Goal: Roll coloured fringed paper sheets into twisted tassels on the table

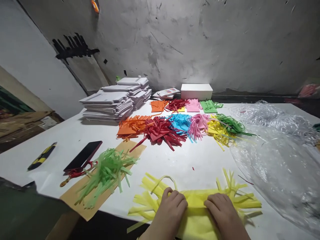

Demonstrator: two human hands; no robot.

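Note:
A yellow sheet of fringed tissue paper point(197, 198) lies across the front edge of the white table. Cut strips fan out at its left and right ends. My left hand point(172, 208) has its fingers curled on the left part of the fold. Likewise closed, my right hand point(221, 210) grips the fold's right part. Between the two hands the paper is folded over in a band, and its lower part hangs toward me. My thumbs are mostly hidden. Left of my hands, a light green bunch of fringed tissue paper point(108, 170) rests on a brown envelope point(87, 215).
Fringed paper bundles, such as a dark red one point(163, 131), lie in rows across the middle. White envelope stacks point(106, 106) and a white box point(196, 91) stand behind. Clear plastic point(277, 166) covers the right. A phone point(83, 156) and a black-yellow cutter point(42, 156) lie left.

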